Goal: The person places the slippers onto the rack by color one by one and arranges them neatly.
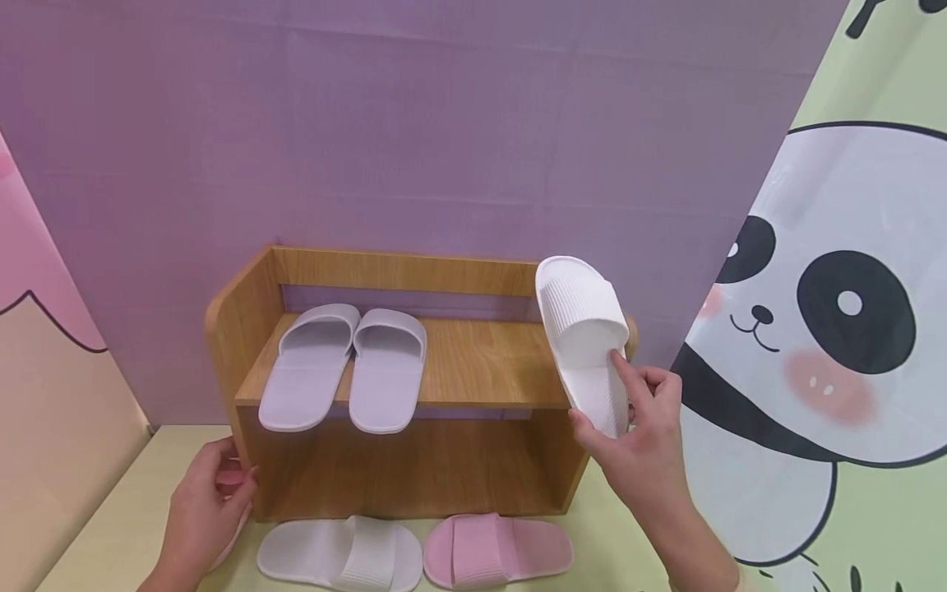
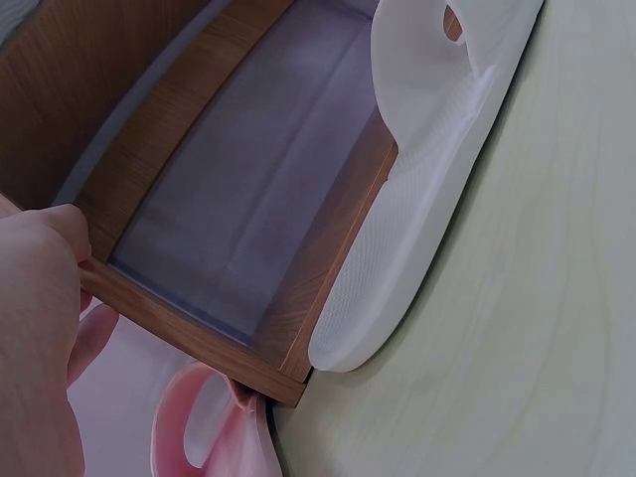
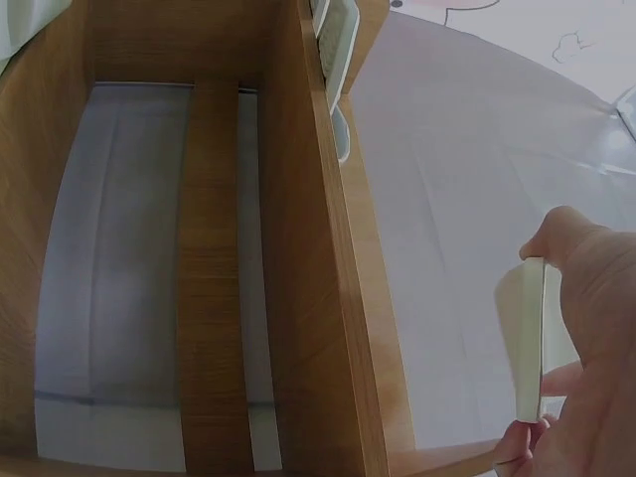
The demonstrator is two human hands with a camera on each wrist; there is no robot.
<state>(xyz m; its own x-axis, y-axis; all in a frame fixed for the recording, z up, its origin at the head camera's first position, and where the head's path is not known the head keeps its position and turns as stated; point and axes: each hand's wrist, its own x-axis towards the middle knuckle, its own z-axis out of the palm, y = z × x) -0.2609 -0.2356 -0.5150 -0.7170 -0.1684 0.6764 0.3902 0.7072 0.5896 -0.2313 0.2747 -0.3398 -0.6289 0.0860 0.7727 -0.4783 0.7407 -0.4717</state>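
My right hand [image 1: 644,444] holds a white slipper [image 1: 584,329] by its heel end, thumb on one edge and fingers on the other. The slipper is raised, toe up, in front of the right end of a wooden shoe rack [image 1: 473,362]. At the rack's left side, my left hand [image 1: 203,501] grips the front edge of the side panel [image 2: 189,323], as the left wrist view shows. A pink slipper [image 2: 204,427] lies just outside that panel, partly hidden by the hand. Two pale slippers [image 1: 307,370] stand side by side on the upper shelf, their heels past its front edge.
Before the rack, a white slipper [image 1: 340,552] and a pink slipper [image 1: 497,551] lie sideways on the pale surface [image 1: 614,559]. Behind it hangs a purple backdrop [image 1: 444,123]. A panda print [image 1: 851,296] covers the right side.
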